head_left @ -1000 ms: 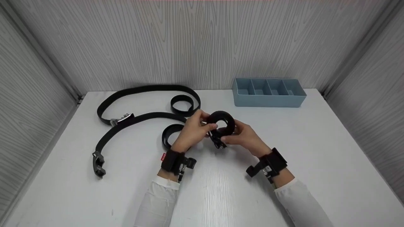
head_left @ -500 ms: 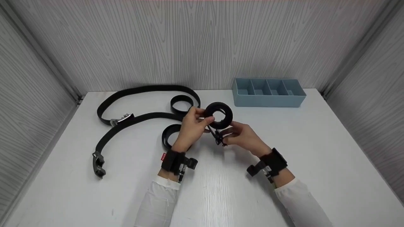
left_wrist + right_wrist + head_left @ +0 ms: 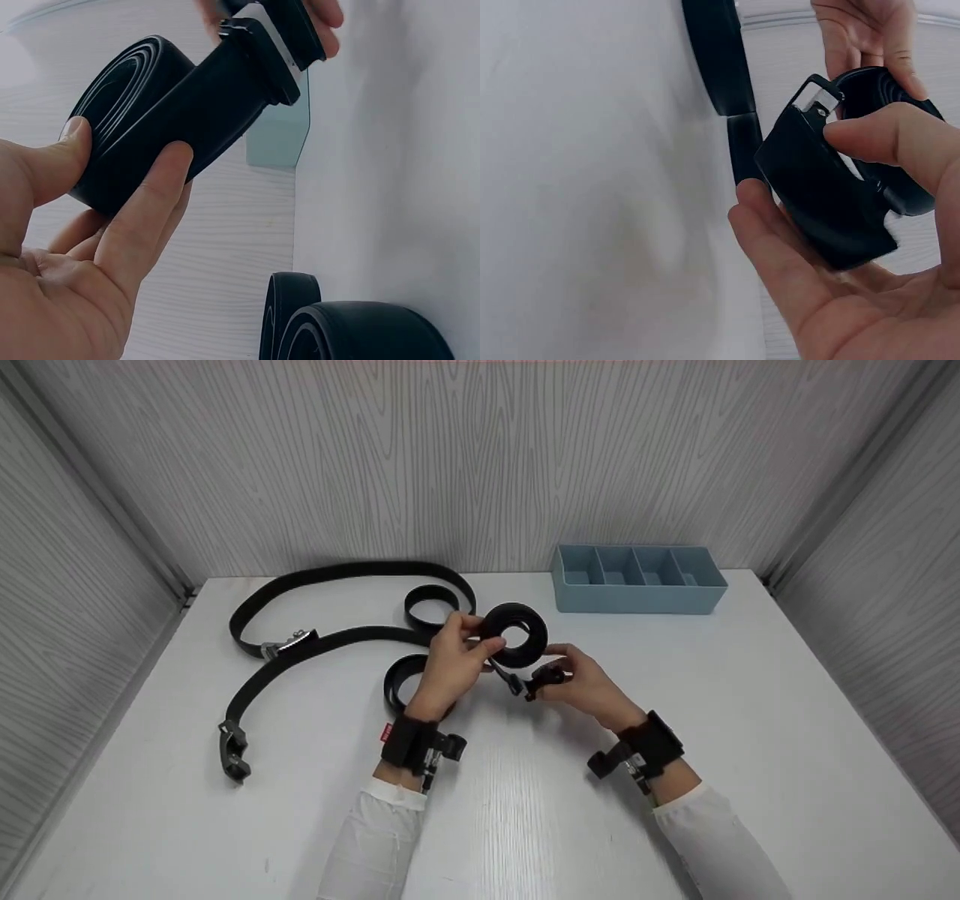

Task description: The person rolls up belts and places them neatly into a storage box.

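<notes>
A black belt, wound into a round coil (image 3: 535,639), is held up above the middle of the table. My left hand (image 3: 450,664) pinches the coil between thumb and fingers; in the left wrist view a short stretch of strap (image 3: 206,109) leads off it to the buckle end. My right hand (image 3: 592,688) grips the buckle (image 3: 821,191), with the thumb on its edge and the fingers beneath. Partly behind my left hand lie two more black belts, one farther back (image 3: 360,570) and one nearer (image 3: 300,655), each with its tail end curled into a loop.
A blue-grey tray with four-sided compartments (image 3: 637,600) stands at the back right against the wood-grain wall (image 3: 480,465). On the left of the white table (image 3: 510,825) lie the two belts' metal buckles, one (image 3: 292,643) farther back, the other (image 3: 235,754) nearer.
The coil has risen and shifted slightly left with my left hand. My right hand's fingers have moved off the coil's lower edge onto the buckle, which has swung out to the right.
</notes>
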Available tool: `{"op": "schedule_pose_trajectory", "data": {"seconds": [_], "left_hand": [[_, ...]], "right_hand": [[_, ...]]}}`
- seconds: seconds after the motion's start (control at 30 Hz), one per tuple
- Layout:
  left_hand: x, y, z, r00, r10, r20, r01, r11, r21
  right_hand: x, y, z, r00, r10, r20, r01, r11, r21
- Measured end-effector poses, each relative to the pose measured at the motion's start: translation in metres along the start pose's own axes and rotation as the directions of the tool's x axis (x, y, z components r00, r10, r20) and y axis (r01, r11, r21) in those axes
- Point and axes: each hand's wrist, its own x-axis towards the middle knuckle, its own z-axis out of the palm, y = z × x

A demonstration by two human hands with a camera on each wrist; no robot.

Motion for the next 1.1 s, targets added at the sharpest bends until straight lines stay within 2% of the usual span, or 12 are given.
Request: {"op": "schedule_pose_trajectory", "data": {"seconds": [0.17,0.3,0.37,0.43,0.53,0.6,0.67,0.83,0.93,1.1], "left_hand": [[0.000,0.001,0.000,0.999,0.022,0.036,-0.023,0.999,0.023],[-0.001,0.000,0.001,0.998,0.032,0.049,-0.033,0.999,0.021],[-0.001,0.000,0.001,0.998,0.033,0.056,-0.035,0.999,0.028],[-0.002,-0.001,0.001,0.997,0.034,0.071,-0.037,0.999,0.039],[-0.003,-0.002,0.000,0.994,0.027,0.103,-0.034,0.997,0.065],[-0.003,-0.003,0.000,0.991,0.013,0.132,-0.026,0.995,0.093],[-0.003,-0.003,-0.001,0.986,-0.007,0.166,-0.016,0.991,0.132],[-0.003,-0.004,-0.003,0.971,-0.043,0.237,-0.011,0.974,0.224],[-0.002,-0.004,-0.003,0.967,-0.051,0.248,-0.011,0.970,0.243],[-0.002,-0.005,-0.003,0.964,-0.079,0.256,0.020,0.974,0.226]], "right_hand": [[0.001,0.001,-0.001,0.999,0.015,0.028,-0.013,0.997,-0.077],[0.001,0.000,-0.001,1.000,0.011,-0.003,-0.011,0.995,-0.095],[0.001,-0.001,-0.001,0.999,-0.007,-0.042,0.005,0.998,-0.055],[0.000,-0.003,-0.001,0.995,-0.039,-0.089,0.042,0.999,0.031],[-0.001,-0.007,-0.001,0.983,-0.092,-0.162,0.121,0.977,0.176],[-0.002,-0.009,-0.001,0.975,-0.122,-0.185,0.163,0.961,0.223],[-0.003,-0.010,0.000,0.973,-0.147,-0.180,0.183,0.961,0.206],[-0.003,-0.007,-0.001,0.978,-0.163,-0.129,0.174,0.982,0.079],[-0.003,-0.006,-0.002,0.982,-0.149,-0.114,0.159,0.983,0.089],[-0.003,-0.006,-0.001,0.987,-0.108,-0.116,0.129,0.974,0.185]]}}
